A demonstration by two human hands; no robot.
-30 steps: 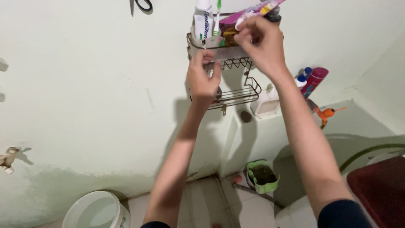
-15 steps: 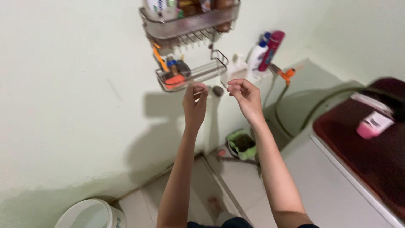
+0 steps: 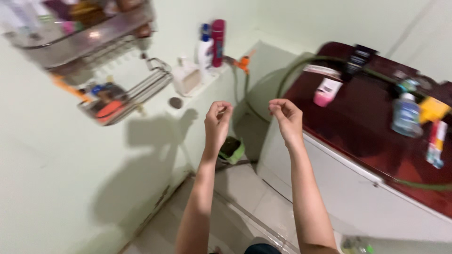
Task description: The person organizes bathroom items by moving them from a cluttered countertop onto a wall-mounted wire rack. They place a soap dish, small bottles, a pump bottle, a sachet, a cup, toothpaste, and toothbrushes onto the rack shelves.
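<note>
The left hand (image 3: pixel 217 123) was raised in mid-air with its fingers curled loosely inward toward the palm, and nothing could be seen in it. The right hand (image 3: pixel 286 117) hung level with it, a short way apart, its fingers likewise bent in a loose curl and grasping nothing visible. Neither hand touched anything.

Just below the left hand, on the floor by the wall, sat a small green pot (image 3: pixel 232 151) with dark contents. Above and left of the hands, a two-tier wire rack (image 3: pixel 123 96) was fixed to the pale green wall (image 3: pixel 56 178); it was blurred, its lower basket holding orange, blue and dark items too smeared to tell apart. Right of the rack, on a ledge, stood a white soap holder (image 3: pixel 187 80), a white bottle with a blue cap (image 3: pixel 204 49) and a pink-red bottle (image 3: pixel 217 42), side by side. An orange tap fitting (image 3: pixel 243 62) stood just beside them, with a green hose (image 3: pixel 301 66) curving away from it.

To the right of the right hand stood a white washing machine with a dark red lid (image 3: pixel 358 127). On that lid lay a pink and white tube (image 3: pixel 326 91), a clear blue bottle (image 3: pixel 406 115), a yellow object (image 3: pixel 433 109) and a flat red and white packet (image 3: pixel 435 143), well apart from both hands.
</note>
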